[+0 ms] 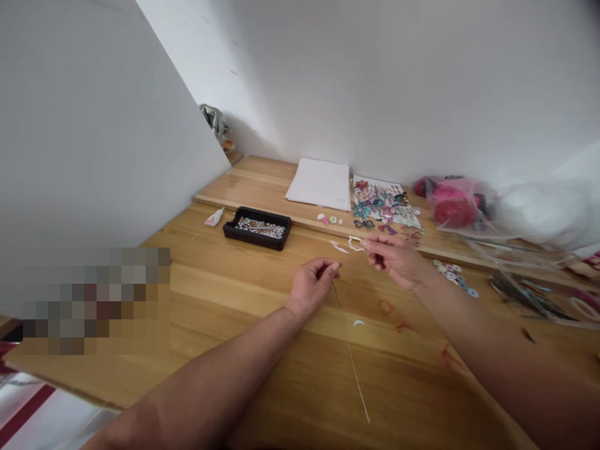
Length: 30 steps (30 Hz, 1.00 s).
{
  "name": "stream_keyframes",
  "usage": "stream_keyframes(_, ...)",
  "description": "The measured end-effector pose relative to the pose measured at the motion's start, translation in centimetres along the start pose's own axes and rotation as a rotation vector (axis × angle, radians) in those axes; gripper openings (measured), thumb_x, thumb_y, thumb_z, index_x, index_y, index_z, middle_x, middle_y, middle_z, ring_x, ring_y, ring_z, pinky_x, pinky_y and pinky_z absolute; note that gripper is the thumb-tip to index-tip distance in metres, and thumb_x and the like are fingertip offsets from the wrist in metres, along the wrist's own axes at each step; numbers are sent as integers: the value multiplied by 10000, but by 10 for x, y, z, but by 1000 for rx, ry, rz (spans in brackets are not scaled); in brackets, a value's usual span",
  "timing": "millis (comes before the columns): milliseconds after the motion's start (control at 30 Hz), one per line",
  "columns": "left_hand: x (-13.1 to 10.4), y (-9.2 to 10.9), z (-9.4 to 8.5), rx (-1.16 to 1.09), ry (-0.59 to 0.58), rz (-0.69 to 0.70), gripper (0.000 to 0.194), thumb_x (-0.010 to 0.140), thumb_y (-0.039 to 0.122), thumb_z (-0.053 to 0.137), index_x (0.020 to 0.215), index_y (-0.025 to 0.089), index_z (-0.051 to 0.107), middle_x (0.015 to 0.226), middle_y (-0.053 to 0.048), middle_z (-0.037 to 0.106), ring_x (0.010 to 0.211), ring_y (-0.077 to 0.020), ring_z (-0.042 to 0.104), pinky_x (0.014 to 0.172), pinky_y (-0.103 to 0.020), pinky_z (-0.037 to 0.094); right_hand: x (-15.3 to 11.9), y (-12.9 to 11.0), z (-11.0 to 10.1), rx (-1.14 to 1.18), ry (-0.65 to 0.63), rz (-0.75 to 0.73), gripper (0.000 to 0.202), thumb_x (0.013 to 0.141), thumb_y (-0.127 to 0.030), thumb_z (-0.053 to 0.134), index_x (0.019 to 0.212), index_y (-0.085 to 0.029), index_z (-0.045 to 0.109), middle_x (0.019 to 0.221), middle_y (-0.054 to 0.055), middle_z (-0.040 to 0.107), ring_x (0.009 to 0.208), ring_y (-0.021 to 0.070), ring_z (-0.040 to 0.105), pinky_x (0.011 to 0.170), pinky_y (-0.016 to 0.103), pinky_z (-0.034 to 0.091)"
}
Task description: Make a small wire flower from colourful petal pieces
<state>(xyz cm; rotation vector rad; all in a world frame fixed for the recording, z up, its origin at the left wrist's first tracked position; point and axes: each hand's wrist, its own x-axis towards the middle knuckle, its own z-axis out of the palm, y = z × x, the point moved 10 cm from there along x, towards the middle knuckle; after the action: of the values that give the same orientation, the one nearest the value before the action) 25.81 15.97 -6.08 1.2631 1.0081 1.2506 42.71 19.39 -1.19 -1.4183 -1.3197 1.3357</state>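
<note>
My left hand [313, 285], near the middle of the table, pinches a thin pale thread [350, 353], which hangs down toward the front edge. To its right and slightly farther back, my right hand [390, 257] holds a small white wavy-edged outline piece [356, 243] between thumb and fingers. Thin white slivers [339, 247] lie just left of that piece. A small white crescent [359, 323] rests on the wood below my hands. Whether the thread joins the white piece is too fine to tell.
Behind my left hand sit a black tray [257, 229] of beads and a glue bottle [214, 217]. White paper [319, 183], colourful flower pieces [382, 203] and bagged pink material [454, 206] line the back. Thread spools [454, 276] and orange thread [385, 307] lie right.
</note>
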Motion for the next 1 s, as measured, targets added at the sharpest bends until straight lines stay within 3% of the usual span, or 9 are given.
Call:
stream_keyframes(233,-2,11,3,-65,-31,6,317,803,465,649,813,150,683,731,-28,665,617,-118,547,611,-235,430,-19,11,48,37,-116,-63,272,739,-427,721,768,-173,627,631,-13,575,557,87,480,496,220,324)
stream_keyframes(367,-2,13,1,-77,-6,13,301,794,437,665,715,147,651,674,-22,643,593,-111,526,592,-230,409,-20,13,59,-28,-207,-88,281,785,-455,672,802,-177,636,676,6,609,584,103,512,515,232,355)
stream_keyframes(467,-1,7,-1,-100,26,-30,294,776,434,678,712,152,623,653,-13,622,576,-110,525,575,-229,410,-1,-2,38,-329,-152,-194,280,811,-455,634,891,-190,673,768,32,672,648,139,572,577,267,413)
stream_keyframes(533,-1,4,-1,-109,34,-41,292,773,437,676,728,155,612,661,-12,622,578,-111,534,580,-232,421,17,-31,5,-698,83,-378,226,847,-391,589,879,-192,692,819,41,699,700,159,601,657,290,439)
stream_keyframes(600,-1,3,-1,-100,29,-35,289,779,437,668,747,156,611,670,-11,623,578,-111,536,588,-234,430,35,-53,-19,-1174,313,-473,216,877,-310,529,912,-198,710,846,48,713,742,183,611,699,310,440)
stream_keyframes(733,-1,2,1,-60,10,-8,277,805,431,641,749,162,605,669,-7,609,589,-113,533,601,-236,437,75,-63,-38,-1389,320,-511,204,828,-197,550,860,-172,749,919,119,703,935,269,574,841,378,398)
stream_keyframes(1000,0,-3,2,-45,-8,-6,272,815,442,628,777,174,604,685,-6,604,621,-122,545,618,-234,444,100,-53,-24,-1551,208,-557,223,815,-189,542,862,-193,760,965,135,679,1033,320,484,853,432,345)
